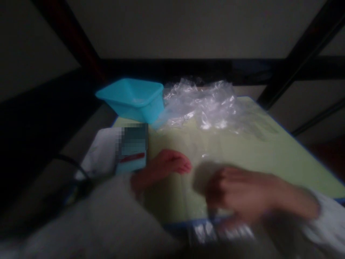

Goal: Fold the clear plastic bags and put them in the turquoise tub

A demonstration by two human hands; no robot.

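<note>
The picture is dark and smeared by motion. My left hand (161, 167) rests on the pale green table top (269, 158) with its fingers stretched out to the right, holding nothing that I can see. My right hand (242, 192) hovers over the near edge of the table, blurred, next to a greyish shape (205, 174) at its fingertips. Whether the fingers grip that shape does not show. Both arms wear pale sleeves.
A turquoise plastic tub (134, 99) stands tilted at the table's far left corner. Crumpled clear plastic wrap (205, 106) lies beside it along the far edge. A small light blue box (133, 151) sits at the left edge. Dark frame bars run behind.
</note>
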